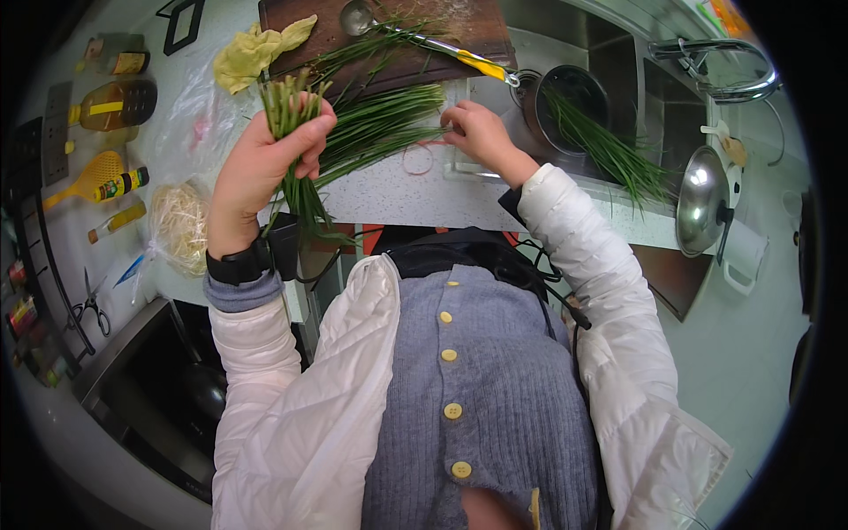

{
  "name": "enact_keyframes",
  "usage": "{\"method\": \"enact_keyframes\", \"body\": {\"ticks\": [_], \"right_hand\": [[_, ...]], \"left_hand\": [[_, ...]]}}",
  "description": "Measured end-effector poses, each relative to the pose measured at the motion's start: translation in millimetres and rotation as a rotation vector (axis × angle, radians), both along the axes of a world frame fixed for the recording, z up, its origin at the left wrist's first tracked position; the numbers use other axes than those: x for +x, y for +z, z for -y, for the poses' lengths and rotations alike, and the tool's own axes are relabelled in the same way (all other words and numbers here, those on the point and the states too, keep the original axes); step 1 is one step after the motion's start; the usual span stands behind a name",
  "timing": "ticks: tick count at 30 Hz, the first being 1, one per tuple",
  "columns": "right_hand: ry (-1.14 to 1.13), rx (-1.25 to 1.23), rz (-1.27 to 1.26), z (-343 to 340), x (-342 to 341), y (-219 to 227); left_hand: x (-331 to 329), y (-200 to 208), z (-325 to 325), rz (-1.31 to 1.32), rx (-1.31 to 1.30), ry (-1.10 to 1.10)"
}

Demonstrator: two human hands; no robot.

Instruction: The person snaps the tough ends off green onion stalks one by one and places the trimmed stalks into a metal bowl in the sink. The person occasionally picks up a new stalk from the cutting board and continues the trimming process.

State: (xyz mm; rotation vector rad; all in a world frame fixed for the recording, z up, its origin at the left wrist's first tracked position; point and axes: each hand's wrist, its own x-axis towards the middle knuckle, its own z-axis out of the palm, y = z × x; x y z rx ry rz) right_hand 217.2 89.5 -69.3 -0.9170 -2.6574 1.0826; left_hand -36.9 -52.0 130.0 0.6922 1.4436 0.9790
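Note:
My left hand (287,141) is raised over the counter, closed round a bunch of green stems (289,104). Their cut ends point up and dark leaves hang below the fist. Long chives (375,124) lie across the counter between my hands. At their right end, my right hand (477,132) has its fingers curled together by the leaf tips; what they pinch, if anything, does not show. A thin pink loop (418,160) rests on the counter just left of it. More chives (601,146) stick out of a metal pot (530,110) in the sink area.
A wooden cutting board (305,22) with a ladle (358,18) and loose chives lies at the back. A yellowish cloth-like piece (256,57) sits beside it. Bottles (115,106) and a bag of pale strands (179,225) are left. Right are a faucet (724,66) and a pan lid (702,199).

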Motion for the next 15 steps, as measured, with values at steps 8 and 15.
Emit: {"method": "enact_keyframes", "body": {"ticks": [8,15], "right_hand": [[-0.065,-0.568,-0.18,-9.3,-5.7,40.6],[0.065,-0.699,-0.297,-11.0,-10.1,114.6]], "left_hand": [[20.1,-42.9,-13.5,-0.378,0.098,-0.126],[42.9,-56.6,-26.6,-0.378,0.159,-0.309]]}}
